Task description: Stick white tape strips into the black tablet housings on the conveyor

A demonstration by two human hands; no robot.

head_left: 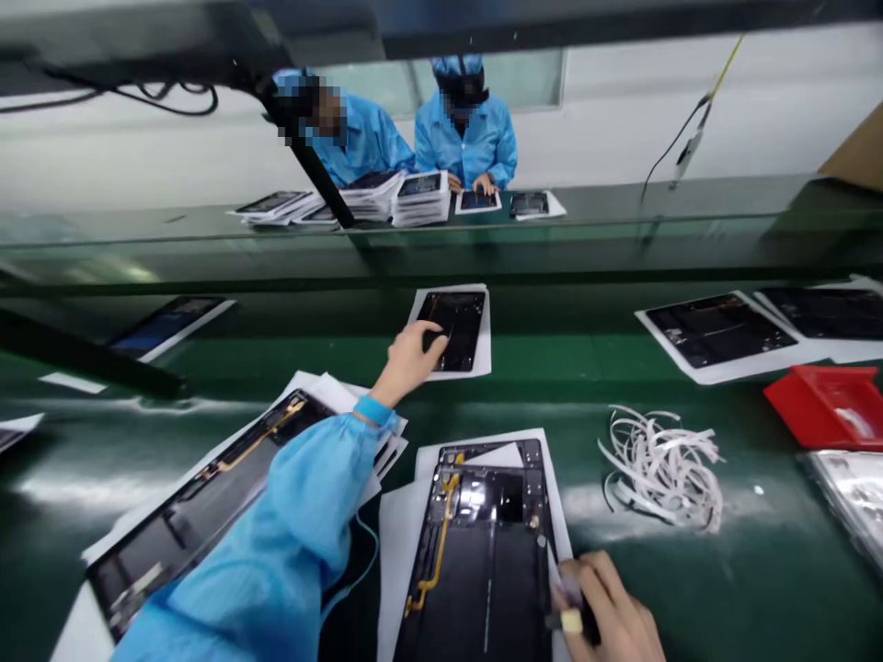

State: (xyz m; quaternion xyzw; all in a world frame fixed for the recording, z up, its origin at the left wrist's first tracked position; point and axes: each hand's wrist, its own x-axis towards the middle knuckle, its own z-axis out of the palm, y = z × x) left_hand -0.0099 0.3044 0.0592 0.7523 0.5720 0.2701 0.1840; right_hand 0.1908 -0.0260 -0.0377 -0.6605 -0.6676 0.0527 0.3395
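My left hand [411,360] reaches forward, thumb and forefinger apart, over the left side of a dark tablet housing [464,322] on white paper. Whether it grips the housing I cannot tell for sure. In front of me lies another open tablet housing [475,561], with an orange flex cable [441,542] along its left side and white sheets under it. Beside its lower right edge my right hand [611,611] is closed round a small dark object with a pale yellow piece [571,621]; motion smears it. A wristband with a blue cord circles my left wrist.
Left, under my sleeve, a larger open housing [227,487] rests on paper. Curled white strips [666,469] lie right, near a red tray [824,405]. More housings [721,326] sit at far right. Two people in blue work across the bench; a dark post [310,165] stands left.
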